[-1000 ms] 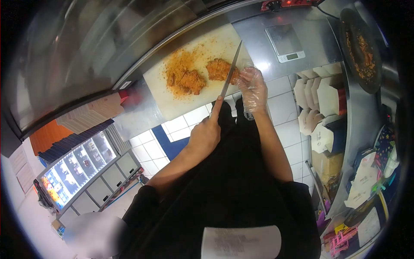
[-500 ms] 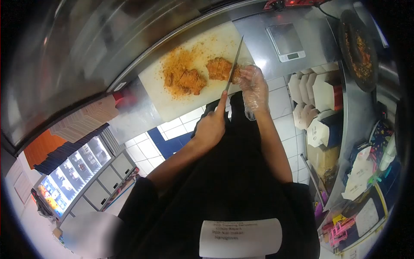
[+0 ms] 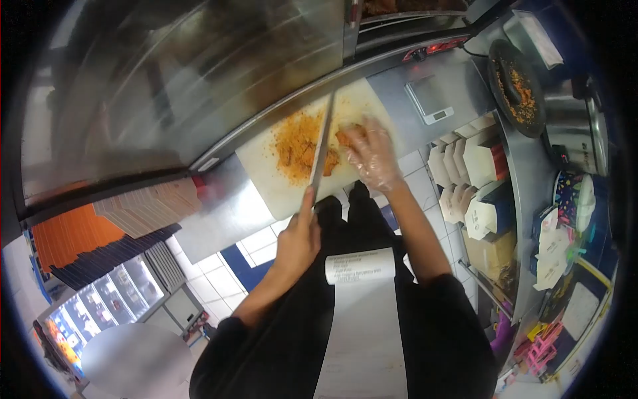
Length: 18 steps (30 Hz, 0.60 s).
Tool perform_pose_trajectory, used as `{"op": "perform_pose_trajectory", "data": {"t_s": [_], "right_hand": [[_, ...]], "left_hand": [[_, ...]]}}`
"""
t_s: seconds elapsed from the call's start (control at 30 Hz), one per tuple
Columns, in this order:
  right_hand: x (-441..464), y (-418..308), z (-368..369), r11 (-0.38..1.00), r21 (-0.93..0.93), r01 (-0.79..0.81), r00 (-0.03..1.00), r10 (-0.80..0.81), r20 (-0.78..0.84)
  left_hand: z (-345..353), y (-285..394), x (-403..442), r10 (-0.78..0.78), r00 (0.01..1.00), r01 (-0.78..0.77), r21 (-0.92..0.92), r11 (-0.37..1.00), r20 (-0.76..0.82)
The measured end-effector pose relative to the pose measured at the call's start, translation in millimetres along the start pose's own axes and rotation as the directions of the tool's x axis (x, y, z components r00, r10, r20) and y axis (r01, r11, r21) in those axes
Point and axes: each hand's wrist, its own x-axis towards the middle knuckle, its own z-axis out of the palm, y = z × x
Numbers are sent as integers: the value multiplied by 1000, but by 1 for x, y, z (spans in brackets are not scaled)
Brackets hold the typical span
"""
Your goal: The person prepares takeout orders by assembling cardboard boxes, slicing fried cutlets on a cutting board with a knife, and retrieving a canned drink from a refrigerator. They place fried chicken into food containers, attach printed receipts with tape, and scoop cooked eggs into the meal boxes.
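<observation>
My left hand (image 3: 298,241) is closed round the handle of a long knife (image 3: 323,141). Its blade points away from me across the white cutting board (image 3: 266,183), beside the right edge of a crumbed, fried-looking piece of food (image 3: 304,159) with orange crumbs around it. My right hand (image 3: 373,156), in a clear plastic glove, has its fingers curled over the sliced fried cutlet (image 3: 345,137) just right of the blade. Most of that cutlet is hidden under the glove.
A kitchen scale (image 3: 428,100) stands right of the board. Further right are a dark stone mortar (image 3: 517,90) with crushed seasoning and a metal pot (image 3: 577,130). Folded boxes (image 3: 482,163) lie below the counter, and stacked cartons (image 3: 146,206) are at left. A paper strip (image 3: 362,332) hangs before my chest.
The knife has moved off the sliced cutlet to its left, next to the crumb pile. My right hand now covers more of the cutlet. The whole view has shifted and turned slightly.
</observation>
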Motion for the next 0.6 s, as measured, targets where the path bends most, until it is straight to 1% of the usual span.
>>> {"op": "perform_pose_trajectory", "data": {"t_s": [0.03, 0.07, 0.1, 0.13, 0.17, 0.2, 0.27, 0.3, 0.33, 0.37, 0.4, 0.43, 0.47, 0.5, 0.53, 0.57, 0.6], "right_hand": [[8, 3, 4, 979, -129, 159, 979, -141, 144], [15, 8, 9, 917, -231, 326, 919, -250, 304], [17, 19, 22, 892, -262, 368, 886, -251, 390], [22, 22, 21, 888, -278, 366, 891, -248, 380], [26, 24, 18, 878, -265, 399, 855, -252, 452], [28, 26, 16, 869, -248, 428, 814, -252, 523], [28, 36, 23, 861, -282, 423, 829, -242, 505], [26, 41, 28, 856, -299, 423, 835, -240, 495], [26, 44, 32, 856, -313, 412, 844, -229, 485], [29, 46, 35, 857, -301, 419, 824, -219, 523], [31, 49, 37, 859, -296, 418, 808, -203, 553], [31, 55, 42, 932, -154, 328, 801, -188, 568], [33, 63, 46, 975, -11, 221, 793, -173, 584], [29, 69, 46, 984, 58, 167, 799, -169, 578], [25, 67, 50, 985, 73, 154, 820, -168, 547], [22, 64, 55, 987, 49, 155, 853, -159, 497], [22, 61, 59, 995, 26, 92, 904, -94, 418]], "left_hand": [[-12, -6, -9, -76, 997, 76, -29, 997, 21], [-20, -11, -17, -152, 987, 154, -57, 986, 44], [-26, -16, -25, -157, 987, 158, -68, 985, 33], [-29, -22, -30, -161, 987, 162, -79, 984, 22], [-31, -27, -36, -161, 987, 162, -95, 982, 18], [-29, -35, -40, -119, 993, 117, -108, 987, -14], [-31, -36, -42, -145, 989, 145, -144, 979, 10], [-30, -36, -42, -130, 991, 130, -146, 981, 12], [-30, -35, -41, -170, 984, 175, -167, 970, 46], [-30, -33, -41, -202, 976, 215, -183, 959, 84], [-28, -33, -41, -168, 981, 183, -177, 967, 96], [-23, -33, -40, -166, 983, 176, -133, 975, 81], [-17, -30, -36, -145, 987, 151, -95, 984, 71], [-12, -25, -34, -129, 989, 137, -113, 984, 70], [-3, -23, -35, -140, 988, 147, -110, 983, 66], [-2, -1, -31, -219, 973, 228, -135, 964, 79], [9, 3, -26, -259, 963, 268, -154, 951, 73]]}}
